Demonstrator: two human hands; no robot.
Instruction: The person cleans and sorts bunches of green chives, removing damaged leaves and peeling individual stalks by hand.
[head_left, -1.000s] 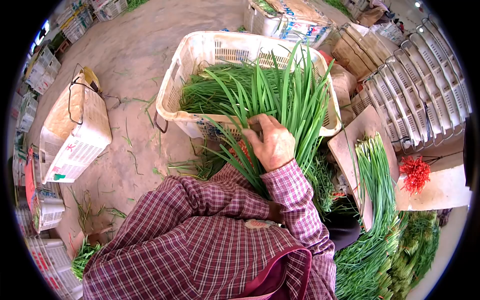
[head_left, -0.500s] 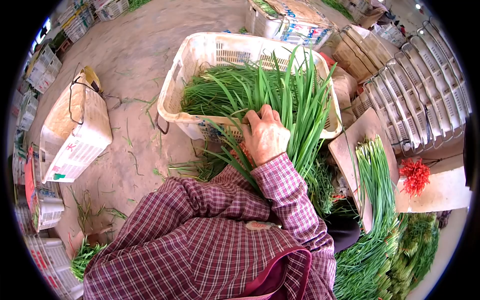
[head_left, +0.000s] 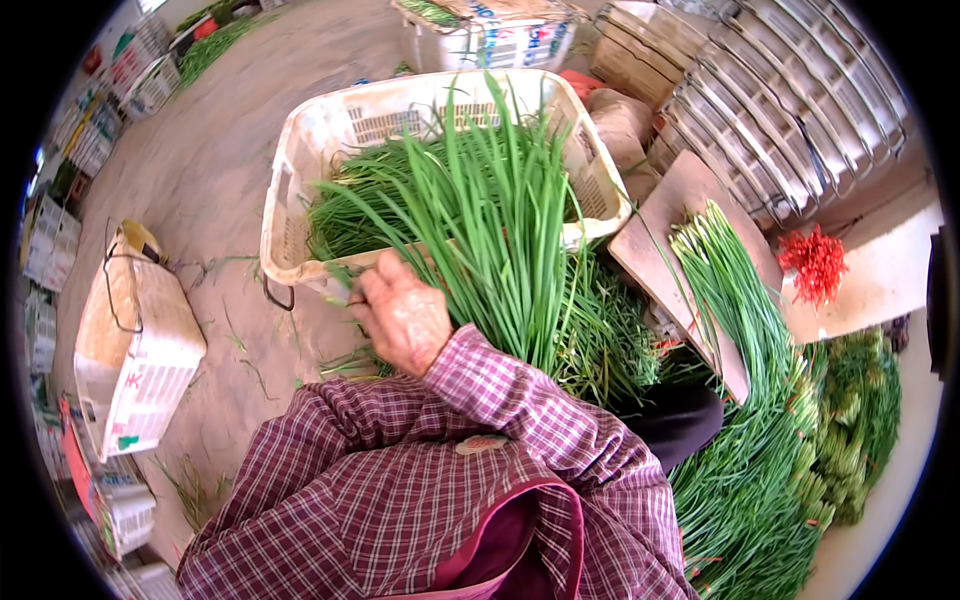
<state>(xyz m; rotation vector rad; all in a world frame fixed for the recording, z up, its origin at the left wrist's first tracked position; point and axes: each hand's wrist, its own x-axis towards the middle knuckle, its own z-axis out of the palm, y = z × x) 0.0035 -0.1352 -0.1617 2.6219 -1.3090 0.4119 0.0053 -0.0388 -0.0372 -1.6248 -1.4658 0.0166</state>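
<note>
My right hand [head_left: 402, 312] is at the crate's front rim, left of a spray of long green Chinese chives [head_left: 500, 240]. Its fingers are curled together; what they pinch, if anything, is too small to make out. The chives fan upward over the front of the white plastic crate [head_left: 285, 205], their lower ends hidden behind my right forearm. Inside the crate lie more chives [head_left: 375, 190]. My left sleeve [head_left: 350, 420] runs under the right forearm, and the left hand is hidden there.
To the right, a tilted board [head_left: 655, 225] bears a chive bundle [head_left: 715, 250]. Red ties [head_left: 812, 265] hang beside it. Tied bundles [head_left: 760, 500] are heaped below. Stacked crates [head_left: 790, 110] stand behind the board, and another crate [head_left: 140, 350] stands at left.
My right hand has moved left, off the chive leaves to their left side. The view has shifted, and the spray now stands more upright in front of the crate.
</note>
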